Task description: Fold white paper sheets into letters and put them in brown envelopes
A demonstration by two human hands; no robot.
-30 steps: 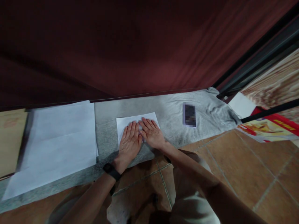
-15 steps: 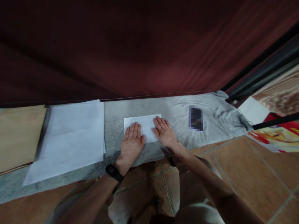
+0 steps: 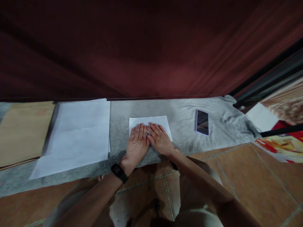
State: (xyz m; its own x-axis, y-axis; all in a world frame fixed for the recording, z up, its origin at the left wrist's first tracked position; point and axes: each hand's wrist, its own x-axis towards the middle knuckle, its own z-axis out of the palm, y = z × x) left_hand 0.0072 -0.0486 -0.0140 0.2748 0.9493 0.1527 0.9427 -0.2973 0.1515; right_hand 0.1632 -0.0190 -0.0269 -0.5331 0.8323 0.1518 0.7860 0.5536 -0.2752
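A small folded white sheet of paper [image 3: 151, 121] lies on a grey cloth [image 3: 180, 113] spread over the tiled floor. My left hand [image 3: 136, 145] rests flat on the paper's left half, fingers together, a black watch on its wrist. Beside it my right hand [image 3: 160, 139] lies flat on the right half, and the fingertips of the two hands almost meet at the middle. Neither hand grips anything.
A stack of large white sheets [image 3: 78, 132] lies on the cloth to the left, with a brown envelope or board [image 3: 23, 129] beyond it. A phone [image 3: 202, 122] lies to the right. A dark red curtain [image 3: 142, 47] hangs behind. Colourful printed packaging [image 3: 281, 143] sits far right.
My hands spread apart across the paper half a second ago, then slid back together at its middle. The view has shifted slightly.
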